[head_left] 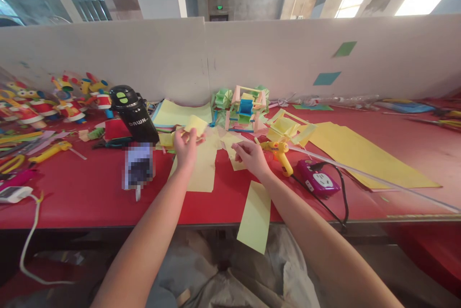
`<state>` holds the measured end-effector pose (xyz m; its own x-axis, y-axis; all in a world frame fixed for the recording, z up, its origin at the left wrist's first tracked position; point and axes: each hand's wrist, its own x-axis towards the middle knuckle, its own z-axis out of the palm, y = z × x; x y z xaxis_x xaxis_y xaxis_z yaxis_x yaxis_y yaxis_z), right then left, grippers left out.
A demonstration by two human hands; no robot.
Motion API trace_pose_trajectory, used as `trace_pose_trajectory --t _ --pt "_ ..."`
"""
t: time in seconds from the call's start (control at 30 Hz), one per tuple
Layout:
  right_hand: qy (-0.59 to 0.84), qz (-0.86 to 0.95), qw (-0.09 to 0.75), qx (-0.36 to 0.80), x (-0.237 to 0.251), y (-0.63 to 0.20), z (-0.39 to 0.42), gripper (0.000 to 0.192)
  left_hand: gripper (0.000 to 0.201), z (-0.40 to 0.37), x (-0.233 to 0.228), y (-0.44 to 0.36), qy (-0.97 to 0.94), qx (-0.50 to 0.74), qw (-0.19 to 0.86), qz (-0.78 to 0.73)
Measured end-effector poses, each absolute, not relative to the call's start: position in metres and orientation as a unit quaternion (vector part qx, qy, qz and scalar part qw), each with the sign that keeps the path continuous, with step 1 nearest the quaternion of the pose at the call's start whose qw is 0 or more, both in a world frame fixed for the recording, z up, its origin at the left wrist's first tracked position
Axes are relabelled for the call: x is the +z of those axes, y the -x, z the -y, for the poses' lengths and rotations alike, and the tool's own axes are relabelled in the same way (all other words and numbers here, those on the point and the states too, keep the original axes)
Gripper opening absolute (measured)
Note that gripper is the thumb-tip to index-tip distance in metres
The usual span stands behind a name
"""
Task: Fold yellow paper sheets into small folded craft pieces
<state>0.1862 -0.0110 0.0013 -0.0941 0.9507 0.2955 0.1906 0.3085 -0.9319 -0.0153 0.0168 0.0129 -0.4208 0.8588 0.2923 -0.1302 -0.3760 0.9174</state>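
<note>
My left hand (186, 147) is raised over the table, its fingers closed on a small folded piece of yellow paper (196, 124). Pale yellow sheets (201, 178) lie beneath it. My right hand (251, 158) is in a pinch above another cut piece of yellow paper (230, 147); anything between those fingertips is too small to make out. Just right of that hand lies a yellow glue gun (278, 150). Below my right wrist, a yellow paper rectangle (255, 214) hangs over the table's front edge. Behind my hands stands a wooden-stick frame with coloured paper parts (246, 109).
A black bottle (134, 115) stands left, near a blurred phone-like object (139, 166) and paper figures (70, 104). On the right are a purple power socket (319, 178) with a black cord, a large yellow sheet (363, 157) and a long clear strip (378, 178). A partition (144, 58) rises behind.
</note>
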Motion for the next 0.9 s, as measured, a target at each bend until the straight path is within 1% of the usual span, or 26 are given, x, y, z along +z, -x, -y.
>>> trace_pose_trajectory --t 0.07,0.13,0.23,0.3,0.37,0.4,0.5,0.57,0.67,0.8,0.9 --pt "0.441 0.651 0.488 0.379 0.002 -0.186 0.012 0.044 0.033 -0.021 0.016 0.02 -0.346 0.755 0.374 -0.413" --pt "0.434 0.663 0.474 0.382 0.001 -0.186 0.013 0.044 0.036 -0.023 0.018 0.023 -0.314 0.75 0.415 -0.407" --pt "0.436 0.67 0.462 0.385 0.001 -0.186 0.014 0.042 0.051 -0.026 0.014 0.025 -0.32 0.721 0.444 -0.426" --pt "0.436 0.673 0.459 0.382 0.001 -0.186 0.014 0.041 0.065 -0.029 0.008 0.029 -0.36 0.703 0.415 -0.451" --pt "0.434 0.677 0.459 0.378 0.002 -0.186 0.014 0.041 0.077 -0.033 0.002 0.036 -0.413 0.685 0.342 -0.493" --pt "0.433 0.678 0.459 0.377 0.002 -0.187 0.014 0.041 0.078 -0.034 -0.001 0.04 -0.427 0.675 0.295 -0.525" --pt "0.434 0.677 0.457 0.38 0.002 -0.186 0.014 0.039 0.074 -0.038 -0.006 0.052 -0.473 0.629 0.189 -0.587" --pt "0.435 0.678 0.455 0.38 0.002 -0.186 0.014 0.039 0.067 -0.037 -0.007 0.057 -0.509 0.599 0.144 -0.601" --pt "0.434 0.681 0.453 0.378 0.001 -0.186 0.014 0.039 0.065 -0.035 -0.009 0.06 -0.547 0.567 0.12 -0.604" --pt "0.434 0.683 0.449 0.38 0.001 -0.186 0.014 0.038 0.075 -0.029 -0.011 0.056 -0.583 0.51 0.125 -0.62" --pt "0.433 0.688 0.444 0.376 0.002 -0.186 0.015 0.038 0.078 -0.024 -0.01 0.053 -0.605 0.491 0.126 -0.614"
